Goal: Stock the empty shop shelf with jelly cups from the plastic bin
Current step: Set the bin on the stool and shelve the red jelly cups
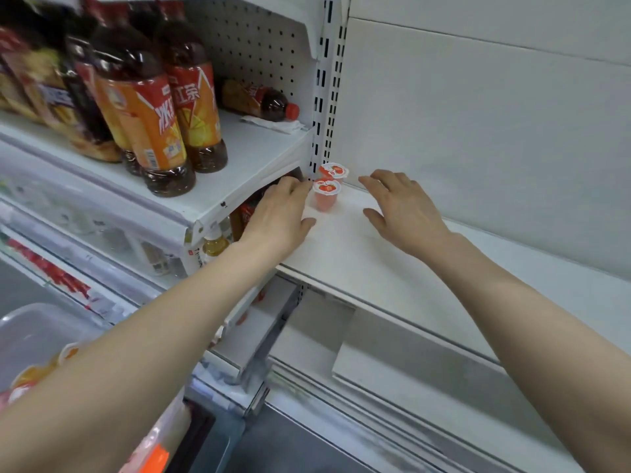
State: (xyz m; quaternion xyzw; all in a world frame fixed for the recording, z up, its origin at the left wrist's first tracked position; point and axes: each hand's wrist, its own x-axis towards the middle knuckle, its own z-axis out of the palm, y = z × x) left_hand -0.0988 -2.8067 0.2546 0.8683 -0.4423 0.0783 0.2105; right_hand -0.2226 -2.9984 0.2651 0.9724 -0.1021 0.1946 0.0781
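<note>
The left hand (281,213) has its fingers nearly straight, tips at the front jelly cup (326,196), touching or just beside it, hard to say; they grip nothing. The right hand (404,209) is loosely spread, empty, over the smooth white shelf (358,257). A second cup (334,171), round and foil-lidded, stands behind, at the shelf's back left corner. The clear plastic bin (37,332) is blurred, half hidden by the left forearm

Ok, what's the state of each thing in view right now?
Front cup: upright, sealed, on the shelf.
Back cup: upright, sealed, behind the front cup.
Shelf: two cups at its left end.
Left hand: open, beside the front cup, contact unclear.
Right hand: open, holding nothing.
Bin: cups inside.
Tea bottles: upright.
Back bottle: lying on its side, capped.
</note>
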